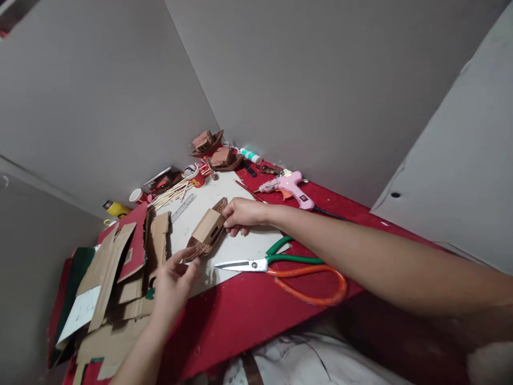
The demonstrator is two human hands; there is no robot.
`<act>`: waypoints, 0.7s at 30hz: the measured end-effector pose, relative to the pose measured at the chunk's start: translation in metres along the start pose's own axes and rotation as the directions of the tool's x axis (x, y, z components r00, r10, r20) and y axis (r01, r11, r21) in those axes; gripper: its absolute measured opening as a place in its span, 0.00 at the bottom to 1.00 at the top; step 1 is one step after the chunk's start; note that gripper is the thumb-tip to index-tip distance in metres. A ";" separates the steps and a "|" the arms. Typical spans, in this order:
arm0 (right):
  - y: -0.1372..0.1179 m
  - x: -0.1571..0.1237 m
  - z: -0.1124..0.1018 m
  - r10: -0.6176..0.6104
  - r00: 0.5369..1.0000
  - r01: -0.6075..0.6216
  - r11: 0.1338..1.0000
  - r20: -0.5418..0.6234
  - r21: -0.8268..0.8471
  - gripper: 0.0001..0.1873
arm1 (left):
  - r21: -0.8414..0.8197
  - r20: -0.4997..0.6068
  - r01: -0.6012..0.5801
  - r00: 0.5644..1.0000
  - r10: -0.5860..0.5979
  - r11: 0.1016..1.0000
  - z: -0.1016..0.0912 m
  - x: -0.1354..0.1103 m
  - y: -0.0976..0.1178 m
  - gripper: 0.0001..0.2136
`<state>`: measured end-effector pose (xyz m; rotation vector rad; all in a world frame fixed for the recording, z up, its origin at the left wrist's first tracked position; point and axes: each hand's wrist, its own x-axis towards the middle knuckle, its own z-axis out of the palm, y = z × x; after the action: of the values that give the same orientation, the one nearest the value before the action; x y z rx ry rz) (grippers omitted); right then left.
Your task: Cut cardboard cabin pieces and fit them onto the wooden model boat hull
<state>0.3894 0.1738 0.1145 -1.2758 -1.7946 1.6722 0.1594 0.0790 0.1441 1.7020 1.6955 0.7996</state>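
A small model boat (207,227) with a brown hull and a tan cardboard cabin is held between my hands over a white sheet (244,240). At its far right end, my right hand (242,214) pinches the hull between thumb and fingers. The fingers of my left hand (178,275) are closed about the near left end, and part of that grip is hard to see. Just right of the boat lie large scissors (254,265) with one green and one orange handle, their blades pointing left.
A pink glue gun (298,190) lies at the right on the red table (224,321). Cut cardboard pieces (112,267) are heaped at the left. Farther back are a metal ruler (183,207), thin wooden sticks (170,195), a red cup (196,179) and two brown model boats (222,159).
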 end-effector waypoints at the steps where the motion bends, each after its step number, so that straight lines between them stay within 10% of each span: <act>1: 0.000 0.000 0.003 0.004 1.000 -0.004 1.000 -0.004 -0.002 0.08 | -0.087 -0.010 0.030 0.999 -0.031 0.996 0.011 -0.004 -0.003 0.22; 7: 0.002 0.003 0.021 0.017 1.000 -0.018 1.000 -0.018 -0.022 0.11 | -0.301 -0.060 -0.004 0.998 -0.015 0.954 0.046 0.006 -0.016 0.21; 21: 0.002 0.001 0.024 0.009 1.000 -0.008 0.998 0.028 -0.060 0.11 | -0.359 -0.087 -0.037 0.996 0.006 0.933 0.048 0.012 -0.020 0.11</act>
<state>0.3711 0.1602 0.1065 -1.2928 -1.8717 1.6604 0.1839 0.0911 0.0981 1.4520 1.4744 1.1306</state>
